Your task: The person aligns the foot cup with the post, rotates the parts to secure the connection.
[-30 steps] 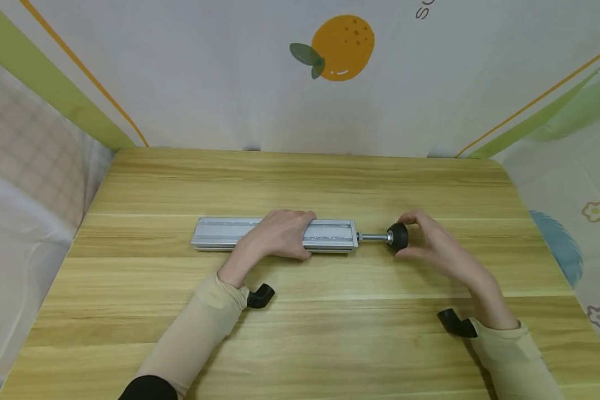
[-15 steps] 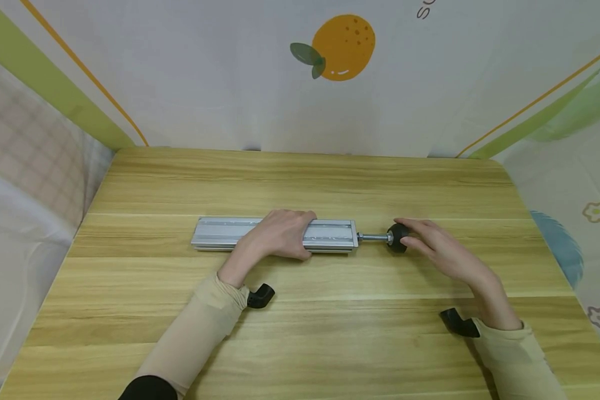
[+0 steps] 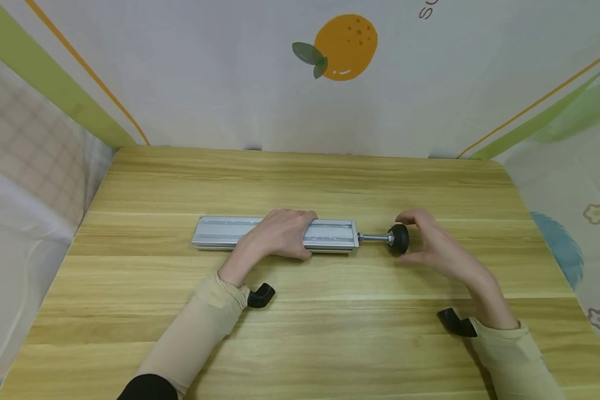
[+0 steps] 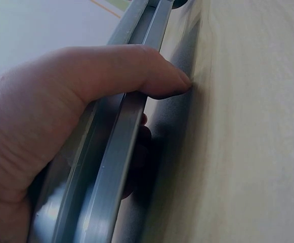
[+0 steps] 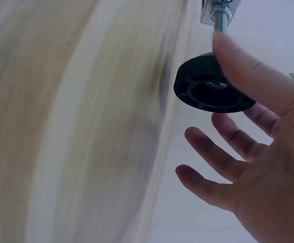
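Note:
A silver aluminium profile lies lengthwise across the table. My left hand grips it around the middle, fingers over the far side and thumb on the near side; the left wrist view shows the thumb across its edge. From the profile's right end sticks a threaded rod with a nut, ending in a black levelling foot. Around that foot my right hand is spread, thumb and index finger on opposite sides with slight gaps. In the right wrist view the foot's hollow ribbed underside shows, the other fingers loose below.
The wood-grain table has a white curtain with a printed orange behind it. More patterned cloth hangs at both sides. Black angled pieces stick out from both sleeve cuffs.
Half a second ago my right thumb and fingers were closed in on the foot and rolled over; now they have spread apart and swung back around it. My left hand keeps its hold.

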The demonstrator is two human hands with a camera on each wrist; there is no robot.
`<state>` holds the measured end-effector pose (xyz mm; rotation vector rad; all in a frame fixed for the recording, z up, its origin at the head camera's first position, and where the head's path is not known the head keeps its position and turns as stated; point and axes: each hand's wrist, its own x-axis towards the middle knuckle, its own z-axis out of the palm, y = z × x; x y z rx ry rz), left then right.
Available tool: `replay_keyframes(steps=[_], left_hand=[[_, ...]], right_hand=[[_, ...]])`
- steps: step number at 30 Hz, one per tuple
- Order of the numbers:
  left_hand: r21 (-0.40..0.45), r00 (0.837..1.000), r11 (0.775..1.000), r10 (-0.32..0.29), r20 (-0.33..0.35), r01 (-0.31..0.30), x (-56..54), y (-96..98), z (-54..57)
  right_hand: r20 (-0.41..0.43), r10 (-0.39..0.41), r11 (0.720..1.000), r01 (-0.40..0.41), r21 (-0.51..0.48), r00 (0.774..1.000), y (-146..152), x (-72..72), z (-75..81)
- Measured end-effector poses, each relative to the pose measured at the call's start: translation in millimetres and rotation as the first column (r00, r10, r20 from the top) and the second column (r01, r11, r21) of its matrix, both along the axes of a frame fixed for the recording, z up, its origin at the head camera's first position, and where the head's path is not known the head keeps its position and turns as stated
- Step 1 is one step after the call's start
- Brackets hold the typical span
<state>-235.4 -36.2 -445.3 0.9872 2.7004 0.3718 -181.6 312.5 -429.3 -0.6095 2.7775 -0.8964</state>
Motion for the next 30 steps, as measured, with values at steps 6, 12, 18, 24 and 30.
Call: replay_keyframes(steps=[6,12,18,24,30], left_hand=[[-0.003,1.0,1.0,0.003,0.015,-0.003,0.0,-0.1,0.4],[-0.007,1.0,1.0,0.005,0.025,-0.005,-0.3,-0.2,1.0],[-0.004,1.0,1.0,0.002,0.023,-0.002,-0.8,-0.5,0.7],[-0.009,1.0,1.0,-0.001,0.024,0.001,-0.5,-0.8,1.2],[-0.007,1.0,1.0,-0.001,0.027,0.001,-0.6,-0.7,1.4]], right_hand=[[-0.069,0.017,1.0,-0.016,0.015,0.997,-1.7,-3.6,-4.5],[-0.037,0.003,1.0,-0.003,-0.002,0.999,-0.7,-3.7,-1.7],[0.025,-0.003,1.0,0.004,-0.012,1.0,3.4,-1.7,4.7],[0.057,0.008,0.998,-0.011,0.063,0.998,7.2,0.4,7.1],[0.104,0.013,0.995,-0.024,0.098,0.994,8.2,-0.3,6.9]])
